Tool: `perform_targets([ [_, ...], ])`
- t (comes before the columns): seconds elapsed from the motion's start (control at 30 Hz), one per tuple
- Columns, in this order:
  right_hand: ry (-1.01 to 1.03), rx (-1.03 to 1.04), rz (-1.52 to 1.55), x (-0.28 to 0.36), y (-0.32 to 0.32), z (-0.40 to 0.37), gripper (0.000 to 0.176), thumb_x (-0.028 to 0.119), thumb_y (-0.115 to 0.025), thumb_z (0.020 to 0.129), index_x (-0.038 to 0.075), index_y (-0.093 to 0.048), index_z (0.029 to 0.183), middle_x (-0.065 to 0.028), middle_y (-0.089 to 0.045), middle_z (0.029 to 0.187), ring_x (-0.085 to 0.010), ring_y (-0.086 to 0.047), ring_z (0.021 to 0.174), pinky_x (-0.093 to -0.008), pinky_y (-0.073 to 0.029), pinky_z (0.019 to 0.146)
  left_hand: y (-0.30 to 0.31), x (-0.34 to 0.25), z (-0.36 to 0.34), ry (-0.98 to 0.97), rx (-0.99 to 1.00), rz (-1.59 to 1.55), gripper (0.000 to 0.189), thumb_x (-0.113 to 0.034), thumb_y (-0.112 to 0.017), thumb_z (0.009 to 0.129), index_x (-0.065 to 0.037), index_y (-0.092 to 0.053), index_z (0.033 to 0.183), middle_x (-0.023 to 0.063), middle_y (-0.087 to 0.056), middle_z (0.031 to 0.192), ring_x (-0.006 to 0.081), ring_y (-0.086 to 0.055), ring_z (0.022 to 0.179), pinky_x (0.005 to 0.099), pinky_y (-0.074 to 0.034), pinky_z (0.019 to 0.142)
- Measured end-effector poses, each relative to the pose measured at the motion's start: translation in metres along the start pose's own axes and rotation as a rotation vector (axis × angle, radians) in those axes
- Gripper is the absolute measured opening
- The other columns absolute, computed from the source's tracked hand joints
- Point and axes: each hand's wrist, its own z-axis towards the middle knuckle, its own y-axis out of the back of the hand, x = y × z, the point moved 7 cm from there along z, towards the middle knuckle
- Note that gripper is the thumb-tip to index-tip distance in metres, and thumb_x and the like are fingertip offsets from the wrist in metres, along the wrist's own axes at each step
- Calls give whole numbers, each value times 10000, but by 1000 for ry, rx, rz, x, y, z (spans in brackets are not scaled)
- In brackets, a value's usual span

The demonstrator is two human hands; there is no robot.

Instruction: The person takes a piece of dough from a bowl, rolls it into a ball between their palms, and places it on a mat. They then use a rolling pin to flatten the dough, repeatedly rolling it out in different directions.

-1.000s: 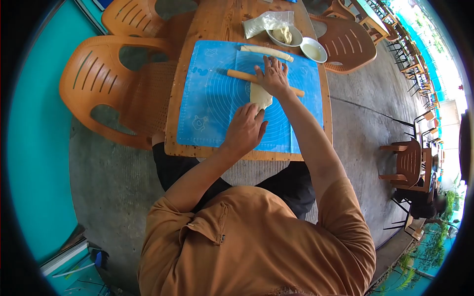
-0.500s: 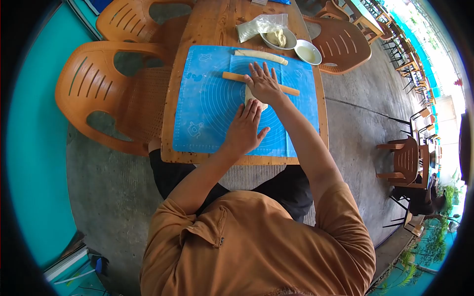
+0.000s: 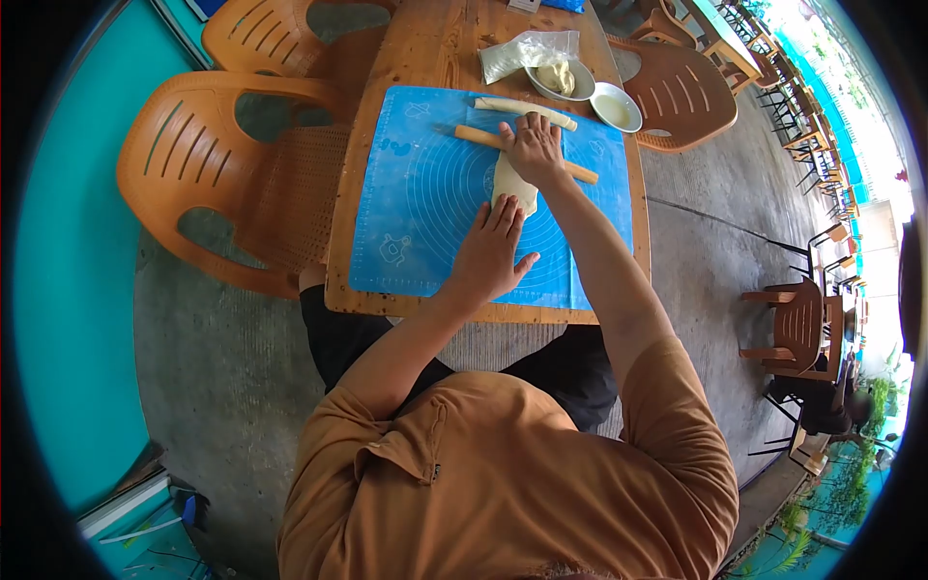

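Observation:
A flat, pale piece of dough (image 3: 512,182) lies on the blue printed baking mat (image 3: 411,217). My left hand (image 3: 491,253) rests with stretched fingers on the dough's near end, its thumb held out to the side. Across the far part of the dough lies a wooden rolling pin (image 3: 477,136), both ends showing. My right hand (image 3: 535,150) is over the pin's middle, fingers bent and close together, hiding that stretch of it. Beyond the pin, a long rolled strip of dough (image 3: 522,108) sits near the mat's far edge.
Past the mat stand a bowl (image 3: 584,85) with a lump of dough (image 3: 556,77) and a small white bowl (image 3: 617,108) of liquid. A clear bag (image 3: 527,56) of white powder leans by them. Orange chairs (image 3: 193,164) flank the wooden table (image 3: 440,48).
My right hand has slid away from me along the dough, its fingers going from spread to bent. More of the dough now shows between my hands. The whole view has shifted slightly.

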Motion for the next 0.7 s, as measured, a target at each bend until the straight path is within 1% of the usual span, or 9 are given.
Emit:
perform_targets([
  [0.1,-42,-347,252,-21,9,6,442,434,-471,1089,26,-632,1147,-202,-626,1250,-404,-570,1219,-574,-399,1030,-1,2,0,2,11,11,807,-529,-560,1034,108,-441,1515,274,-391,1628,376,-323,1556,516,-242,1284],
  [0.2,75,-164,447,-44,23,11,338,370,-516,1080,60,-635,1144,-195,-631,1236,-396,-585,1197,-587,-433,997,-5,3,-1,-1,-21,-13,796,-527,-563,1032,97,-452,1513,271,-396,1625,377,-319,1558,518,-236,1286],
  [0.33,222,1,184,-34,42,-42,425,327,-524,1075,182,-574,1471,-188,-540,1500,-402,-485,1417,-612,-381,1138,-7,4,-2,-10,-72,-25,793,-528,-565,1029,97,-462,1506,267,-397,1626,372,-311,1563,522,-224,1289],
  [0.37,265,88,34,-33,29,-51,518,365,-479,1089,214,-479,1585,-172,-423,1633,-424,-341,1533,-630,-280,1219,-7,4,-2,-3,-53,-24,794,-527,-566,1029,97,-459,1509,266,-394,1629,370,-306,1566,525,-218,1291],
  [0.47,94,41,104,-38,14,-61,527,407,-433,1099,214,-475,1587,-171,-388,1658,-447,-262,1566,-642,-176,1259,-8,3,-1,-3,-35,-19,798,-527,-570,1027,97,-454,1511,264,-390,1632,368,-301,1569,530,-211,1292],
  [0.53,83,-49,9,-35,12,-52,538,421,-435,1091,187,-489,1573,-161,-400,1652,-428,-314,1544,-634,-179,1255,-9,1,-3,-12,-32,-7,799,-527,-573,1026,97,-453,1511,263,-391,1631,368,-302,1569,532,-209,1292],
  [0.6,103,-177,-150,-33,19,-39,503,382,-491,1070,141,-561,1506,-161,-527,1524,-380,-442,1446,-602,-302,1186,-9,3,-1,-6,-41,-11,797,-524,-584,1020,94,-454,1507,264,-398,1625,376,-308,1564,541,-210,1289],
  [0.63,104,-188,-148,-33,21,-35,503,382,-491,1070,141,-561,1506,-161,-527,1524,-380,-442,1446,-602,-302,1186,-7,3,0,-10,-48,-2,797,-524,-584,1020,94,-454,1507,264,-398,1625,376,-308,1564,541,-210,1289],
  [0.7,139,-136,-17,-32,20,-26,418,300,-581,1031,103,-643,1395,-143,-621,1317,-332,-541,1294,-539,-390,1081,-6,3,0,-14,-28,-25,792,-523,-590,1017,90,-459,1501,263,-407,1619,376,-313,1562,554,-213,1284],
])
